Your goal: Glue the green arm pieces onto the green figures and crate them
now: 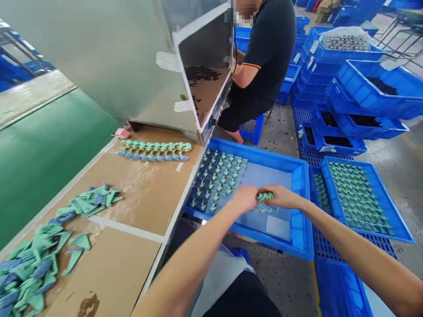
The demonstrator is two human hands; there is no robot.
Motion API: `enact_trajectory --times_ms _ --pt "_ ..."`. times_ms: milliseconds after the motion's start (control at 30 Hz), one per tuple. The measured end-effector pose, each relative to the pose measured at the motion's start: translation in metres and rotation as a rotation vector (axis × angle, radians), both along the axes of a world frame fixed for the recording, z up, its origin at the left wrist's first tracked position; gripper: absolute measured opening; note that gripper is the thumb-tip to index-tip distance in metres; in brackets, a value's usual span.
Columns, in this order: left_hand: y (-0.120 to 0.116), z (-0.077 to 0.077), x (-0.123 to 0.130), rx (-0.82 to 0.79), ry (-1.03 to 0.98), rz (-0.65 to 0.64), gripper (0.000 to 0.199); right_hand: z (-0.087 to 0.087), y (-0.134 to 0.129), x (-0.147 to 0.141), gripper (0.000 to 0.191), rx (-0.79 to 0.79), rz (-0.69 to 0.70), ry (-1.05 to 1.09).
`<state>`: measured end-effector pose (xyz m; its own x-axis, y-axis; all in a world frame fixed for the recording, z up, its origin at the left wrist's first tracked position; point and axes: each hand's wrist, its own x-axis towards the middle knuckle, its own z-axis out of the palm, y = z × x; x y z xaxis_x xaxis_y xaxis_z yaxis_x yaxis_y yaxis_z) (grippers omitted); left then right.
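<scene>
Both hands are over a blue plastic tray (300,211). My left hand (245,197) and my right hand (280,196) are closed around the two ends of a short row of small green figures (265,196), whose pale legs or tails hang below. The figures' exact kind is too small to make out. Rows of similar small green figures (220,178) stand on the left part of the tray. To the right of them show its bare liner and a pale rectangle (278,227).
On the cardboard-topped table, a line of green-and-blue figures (155,150) lies beside a metal booth (132,66); loose green and blue pieces (29,268) are heaped nearer. A co-worker (271,53) sits at the booth's opening. Stacked blue crates (380,92) and a filled tray (360,198) stand right.
</scene>
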<state>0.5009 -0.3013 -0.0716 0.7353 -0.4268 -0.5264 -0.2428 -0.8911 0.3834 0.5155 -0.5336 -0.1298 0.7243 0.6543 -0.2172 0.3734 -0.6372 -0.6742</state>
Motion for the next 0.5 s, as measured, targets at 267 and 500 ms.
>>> enact_trajectory --times_ms 267,500 --pt "-0.052 -0.102 -0.049 -0.101 0.2 0.134 0.041 -0.1 -0.051 -0.044 0.031 -0.077 0.069 0.097" --pt "0.004 -0.123 -0.036 -0.207 0.232 0.28 0.04 -0.072 -0.053 -0.054 0.04 -0.012 -0.158 0.07"
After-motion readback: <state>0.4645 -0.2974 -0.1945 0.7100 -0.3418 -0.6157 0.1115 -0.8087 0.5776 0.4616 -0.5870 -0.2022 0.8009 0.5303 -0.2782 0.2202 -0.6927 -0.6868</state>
